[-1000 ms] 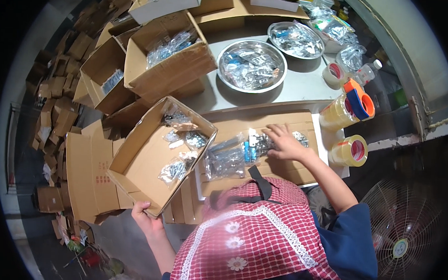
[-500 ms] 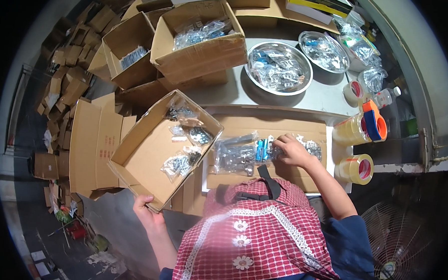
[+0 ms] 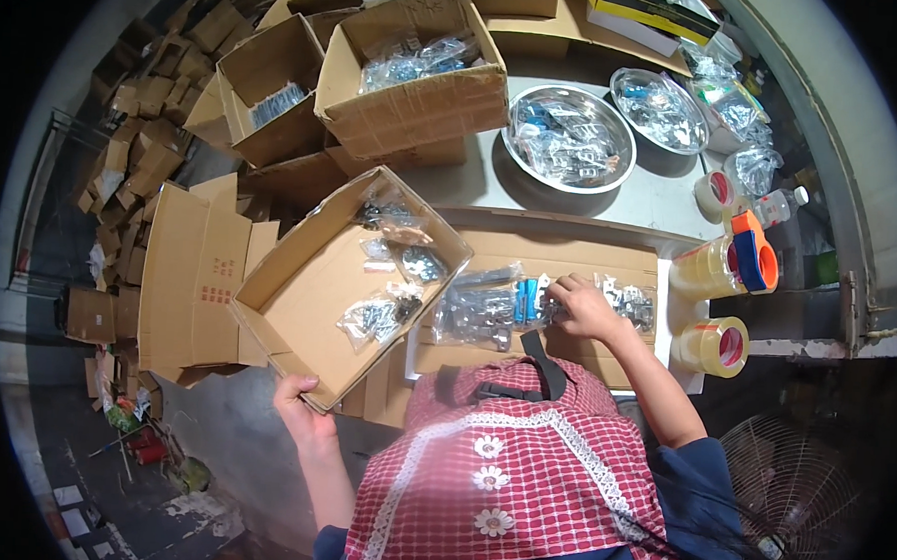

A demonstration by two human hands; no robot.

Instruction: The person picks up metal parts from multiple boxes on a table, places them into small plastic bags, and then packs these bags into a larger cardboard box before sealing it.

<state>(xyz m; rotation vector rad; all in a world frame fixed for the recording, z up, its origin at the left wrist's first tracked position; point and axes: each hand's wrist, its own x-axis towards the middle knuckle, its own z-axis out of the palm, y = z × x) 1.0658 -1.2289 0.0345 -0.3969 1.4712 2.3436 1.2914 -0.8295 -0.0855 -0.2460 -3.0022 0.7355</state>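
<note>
My left hand (image 3: 306, 406) grips the near corner of a shallow cardboard box (image 3: 297, 308), which tilts over the left end of the work surface. Inside that box lie several clear bags of small metal hardware (image 3: 375, 315), bunched along its right side. My right hand (image 3: 582, 308) rests on a row of bagged parts, its fingers bent down and closed; what they pinch is hidden. Just left of those fingers are blue pieces (image 3: 530, 302) in clear wrap. Clear bags of grey parts (image 3: 472, 313) lie between them and the box. More metal pieces (image 3: 630, 303) sit right of my hand.
Two steel bowls of bagged parts (image 3: 625, 180) stand on the far table. Large open cartons (image 3: 416, 108) are at the far left. Tape rolls (image 3: 716, 347) and an orange-and-blue tape dispenser (image 3: 755, 255) line the right edge. A fan (image 3: 785, 485) stands lower right.
The cardboard box in my left hand has shifted slightly right and away from me. My right hand stays at the row of bagged parts. The whole view has moved a little.
</note>
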